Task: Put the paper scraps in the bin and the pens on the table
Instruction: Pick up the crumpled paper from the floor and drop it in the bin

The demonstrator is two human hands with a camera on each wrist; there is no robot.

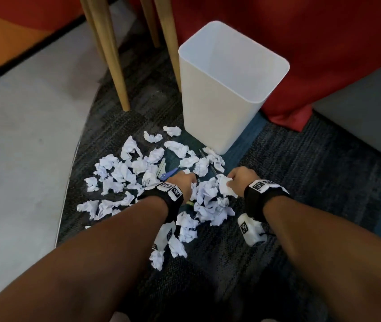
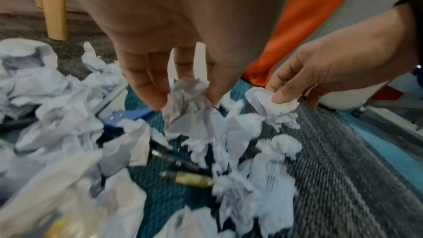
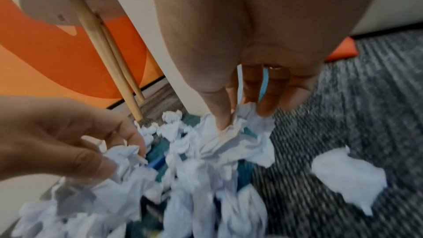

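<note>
Several crumpled white paper scraps [image 1: 124, 175] lie scattered on the dark carpet in front of a tall white bin [image 1: 226, 89]. My left hand [image 2: 187, 100] pinches one scrap [image 2: 190, 115] between thumb and fingers just above the pile. My right hand [image 3: 243, 117] grips another scrap [image 3: 231, 142] beside it, with the paper bulging under the knuckles [image 1: 225, 187]. Among the scraps lie pens: a blue one [image 2: 128, 115], a dark one [image 2: 176, 160] and a yellowish one [image 2: 192, 180]. The bin's inside is mostly hidden.
Wooden table legs [image 1: 115, 66] stand left of the bin. Red fabric [image 1: 324, 43] and a grey upholstered edge [image 1: 370, 108] close off the right. Pale smooth floor [image 1: 22, 135] borders the carpet on the left. One stray scrap [image 3: 348, 176] lies apart on the carpet.
</note>
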